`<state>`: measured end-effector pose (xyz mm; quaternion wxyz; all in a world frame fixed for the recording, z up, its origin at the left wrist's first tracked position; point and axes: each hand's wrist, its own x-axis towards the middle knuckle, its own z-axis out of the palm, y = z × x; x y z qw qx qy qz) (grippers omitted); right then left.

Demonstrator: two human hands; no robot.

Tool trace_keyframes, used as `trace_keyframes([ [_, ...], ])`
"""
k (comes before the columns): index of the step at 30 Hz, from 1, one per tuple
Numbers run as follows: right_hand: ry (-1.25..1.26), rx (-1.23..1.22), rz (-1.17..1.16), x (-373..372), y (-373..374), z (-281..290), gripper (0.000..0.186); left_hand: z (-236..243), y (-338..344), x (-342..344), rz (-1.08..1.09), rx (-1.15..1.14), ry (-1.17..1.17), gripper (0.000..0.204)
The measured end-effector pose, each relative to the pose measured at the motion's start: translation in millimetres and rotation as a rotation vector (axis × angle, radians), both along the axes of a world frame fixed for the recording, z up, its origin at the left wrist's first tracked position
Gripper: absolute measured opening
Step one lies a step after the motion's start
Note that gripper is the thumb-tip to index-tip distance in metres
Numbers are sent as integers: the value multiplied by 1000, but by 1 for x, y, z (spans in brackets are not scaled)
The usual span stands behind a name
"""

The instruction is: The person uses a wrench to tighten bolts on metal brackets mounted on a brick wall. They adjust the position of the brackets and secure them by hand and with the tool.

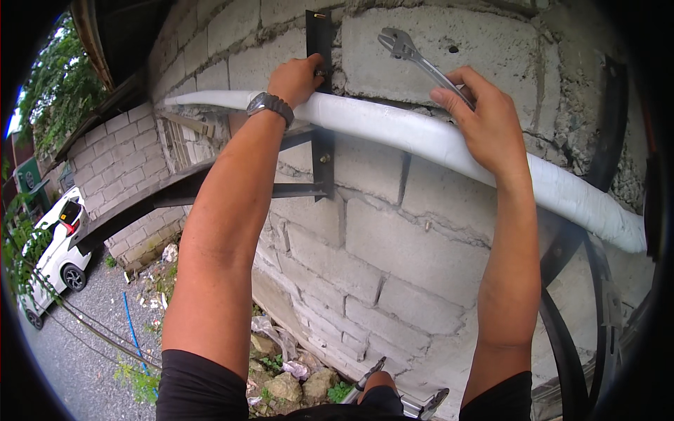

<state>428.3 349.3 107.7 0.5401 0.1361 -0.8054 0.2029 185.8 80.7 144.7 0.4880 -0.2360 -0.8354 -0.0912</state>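
Observation:
A black metal wall bracket (319, 38) stands upright against the block wall. My left hand (296, 78), with a watch (270, 107) on its wrist, reaches over a white wrapped pipe (393, 126). Its fingers are closed at a small dark bolt (321, 71) on the bracket; the fingertips partly hide it. In my right hand (484, 116) is a silver adjustable wrench (419, 62), gripped by its handle. The wrench's head points up and left, apart from the bracket.
Another bolt (319, 15) sticks out at the bracket's top. A black bracket arm (161, 189) extends left; more black metal (562, 309) stands at right. Below lie rocks (284, 386) and a ladder's metal parts (421, 403). A white car (53, 252) is parked on gravel at far left.

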Motion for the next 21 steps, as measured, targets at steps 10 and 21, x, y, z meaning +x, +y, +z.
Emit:
trace_keyframes([
  [10, 1, -4, -3, -2, 2, -1, 37, 2, 1, 3, 19, -22, 11, 31],
  [21, -36, -18, -25, -1, 1, 0, 39, 1, 4, 3, 13, 13, 9, 27],
])
